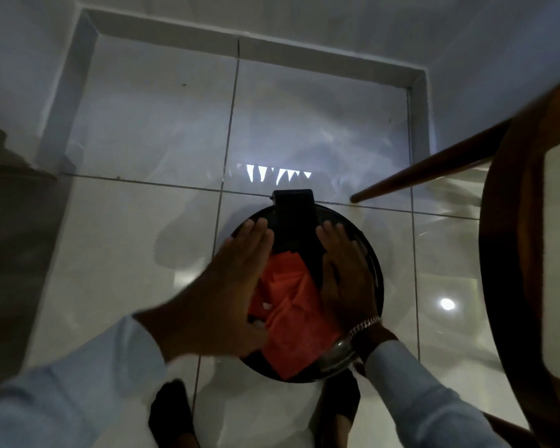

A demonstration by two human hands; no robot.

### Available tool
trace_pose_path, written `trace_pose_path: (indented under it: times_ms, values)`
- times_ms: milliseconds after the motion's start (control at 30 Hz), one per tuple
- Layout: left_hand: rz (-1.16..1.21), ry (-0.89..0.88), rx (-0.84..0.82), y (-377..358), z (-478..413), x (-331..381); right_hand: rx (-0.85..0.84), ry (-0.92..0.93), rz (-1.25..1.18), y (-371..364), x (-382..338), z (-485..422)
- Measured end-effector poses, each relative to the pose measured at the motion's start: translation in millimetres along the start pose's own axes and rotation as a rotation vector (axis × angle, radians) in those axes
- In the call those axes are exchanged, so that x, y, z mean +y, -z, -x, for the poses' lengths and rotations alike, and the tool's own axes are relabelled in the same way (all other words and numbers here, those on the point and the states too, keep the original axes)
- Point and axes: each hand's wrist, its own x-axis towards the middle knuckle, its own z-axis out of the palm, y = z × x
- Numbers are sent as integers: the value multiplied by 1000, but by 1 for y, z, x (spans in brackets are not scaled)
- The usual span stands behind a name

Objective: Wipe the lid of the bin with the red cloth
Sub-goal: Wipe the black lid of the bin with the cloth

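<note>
**Hands poised over the cloth, wiping not yet under way**

While the crumpled red fabric cloth (290, 310) lies loose on the round, glossy black lid of the bin (374, 270), both hands flank it with their fingers spread flat and hold nothing. The left hand (222, 286) reaches in from the lower left, palm down and fingers wide, its thumb side lying over the left edge of the cloth; whether it presses on the fabric or hovers just above it cannot be told, as the hand is slightly blurred. The right hand (345, 273), with a metal chain bracelet (364, 326) at the wrist, rests open on the right part of the lid, just beside the cloth. The bin stands on a glossy pale tiled floor (126, 253), between the person's dark-socked feet and a black hinge block (293, 208) at its far edge. A brown wooden chair (511, 221) stands near it on the right.

Judging by this, the step in hand is taking hold of the cloth before any wiping stroke. The next move calls for one hand to close on or press flat onto the fabric while the other steadies the lid, then for sweeps across the bare black surface, including the part now covered.
</note>
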Motion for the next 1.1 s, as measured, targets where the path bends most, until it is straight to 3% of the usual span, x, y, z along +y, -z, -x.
trace_pose_path:
  times_ms: [100,167,267,400,500,633,800,867,1000,1100]
  values:
    - [107,168,88,-31,-6,59,-40,28,61,-6,9,-4]
    - [52,119,143,-62,2,79,-36,46,85,-8,13,-4]
    - [-164,77,250,-96,13,64,-13,95,128,-12,17,-2]
    - [-218,5,458,-111,7,46,30,136,142,-14,20,0]
    - [-213,50,589,-121,14,37,63,146,189,-16,21,1]
    - [-73,80,748,-117,15,33,49,151,227,-17,19,2]
    - [411,92,995,-88,-1,41,43,158,288,-17,20,3]
    - [417,133,984,-67,-17,39,43,159,292,-17,21,3]
    - [96,99,561,-34,-50,7,48,168,296,-18,20,3]
    - [71,43,474,-35,-39,-18,56,162,286,-18,19,3]
